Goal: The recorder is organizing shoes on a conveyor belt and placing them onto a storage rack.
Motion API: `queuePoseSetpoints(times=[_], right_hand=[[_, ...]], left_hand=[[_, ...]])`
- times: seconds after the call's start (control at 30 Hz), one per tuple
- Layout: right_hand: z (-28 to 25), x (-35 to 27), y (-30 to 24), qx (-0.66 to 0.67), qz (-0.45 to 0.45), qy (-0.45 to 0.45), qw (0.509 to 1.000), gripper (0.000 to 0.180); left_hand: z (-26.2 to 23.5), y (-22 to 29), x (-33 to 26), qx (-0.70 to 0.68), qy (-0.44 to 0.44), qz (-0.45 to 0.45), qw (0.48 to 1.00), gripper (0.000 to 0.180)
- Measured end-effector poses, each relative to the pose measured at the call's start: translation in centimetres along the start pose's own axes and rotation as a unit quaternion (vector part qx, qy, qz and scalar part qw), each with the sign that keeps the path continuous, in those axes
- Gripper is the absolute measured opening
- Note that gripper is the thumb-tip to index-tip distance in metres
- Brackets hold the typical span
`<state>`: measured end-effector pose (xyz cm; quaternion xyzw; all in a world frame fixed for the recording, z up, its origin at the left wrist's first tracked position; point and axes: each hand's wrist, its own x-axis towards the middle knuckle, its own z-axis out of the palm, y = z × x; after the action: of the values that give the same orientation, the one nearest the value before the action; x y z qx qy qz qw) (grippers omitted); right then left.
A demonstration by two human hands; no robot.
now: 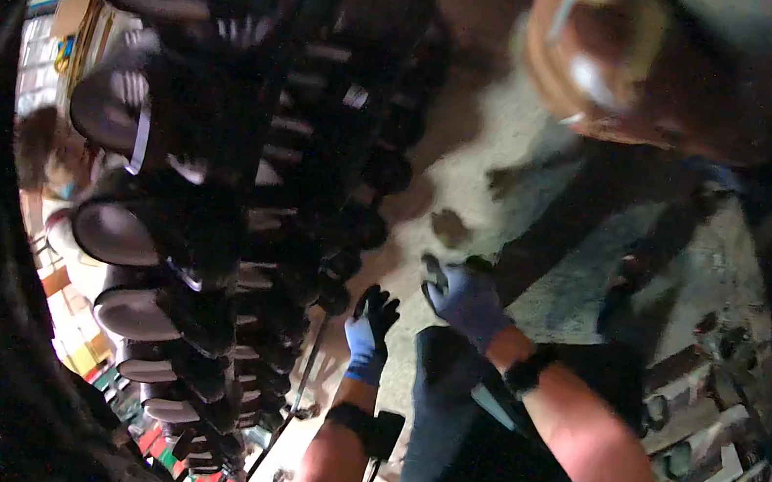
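Observation:
My left hand (pixel 369 329), in a blue glove with dark fingers, is held out beside a tall dark rack (pixel 317 64). Its fingers are spread and nothing shows in them. My right hand (pixel 468 300), also gloved, is a little farther right over the grey floor (pixel 542 253). Its fingers are bent but apart, and I see nothing held. Several dark shoe-like pieces (pixel 118 234) with pale oval faces stick out from the rack in a column. Neither hand visibly touches the rack. Black bands circle both wrists.
A large brown object (pixel 576 80), blurred, stands at the far right; its kind is unclear. Mixed grey and white pieces (pixel 719 465) lie at the right edge. A dark flat shape (pixel 465 449) is below my right hand. Boxes (pixel 79 316) show beyond the rack.

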<state>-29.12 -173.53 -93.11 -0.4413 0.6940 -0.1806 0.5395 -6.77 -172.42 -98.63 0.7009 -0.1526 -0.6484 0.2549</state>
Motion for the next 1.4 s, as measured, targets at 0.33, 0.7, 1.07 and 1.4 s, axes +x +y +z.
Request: queuePoseSetpoints(times=[0.33, 0.7, 1.07, 1.4], right_hand=[[-31.2, -34.6, -3.0, 0.156, 0.038, 0.24, 0.957, 0.046], [-63.0, -36.6, 14.5, -0.132, 0.312, 0.705, 0.623, 0.078], [-61.5, -37.9, 18.5, -0.178, 0.116, 0.633, 0.744, 0.031], [-32.3, -27.1, -0.2, -0.255, -0.141, 0.299, 0.909, 0.045]], left_hand=[[33.8, 17.4, -32.5, 0.27, -0.359, 0.366, 0.815, 0.035], [74.5, 13.6, -41.9, 0.571, -0.195, 0.626, 0.494, 0.085], [65.1, 16.6, -36.0, 0.389, -0.174, 0.63, 0.65, 0.031], [15.7, -0.1, -29.3, 0.06, 0.069, 0.219, 0.971, 0.032]])
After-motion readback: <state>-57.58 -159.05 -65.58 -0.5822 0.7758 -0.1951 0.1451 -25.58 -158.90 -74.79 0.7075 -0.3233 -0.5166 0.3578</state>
